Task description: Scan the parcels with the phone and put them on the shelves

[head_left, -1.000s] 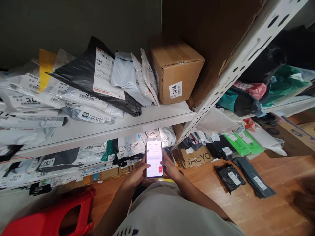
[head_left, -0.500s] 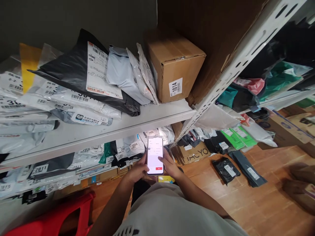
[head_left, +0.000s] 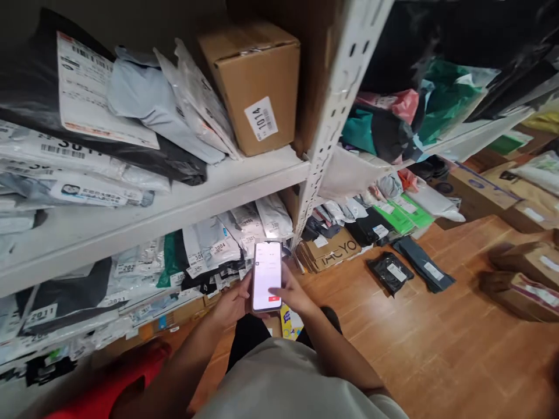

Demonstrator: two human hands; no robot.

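A phone (head_left: 266, 274) with a lit white screen and a red button near its bottom is held upright in front of my body. My left hand (head_left: 232, 302) wraps round its left edge from behind. My right hand (head_left: 295, 293) grips the right edge, with the thumb resting on the screen close to the red button. Right behind the phone, numbered grey and white mail bags (head_left: 218, 247) crowd the lower shelf.
A white metal shelf (head_left: 183, 201) carries a cardboard box marked 1014 (head_left: 253, 81) and stacked mail bags (head_left: 91, 128). Black parcels (head_left: 391, 270) lie on the wooden floor, cardboard boxes (head_left: 524, 279) stand at right, and a red stool (head_left: 113, 387) is at lower left.
The view has swung to the right, so the shelf slid left and more floor and boxes show. Both hands keep hold of the phone; the right thumb now rests by the red button.
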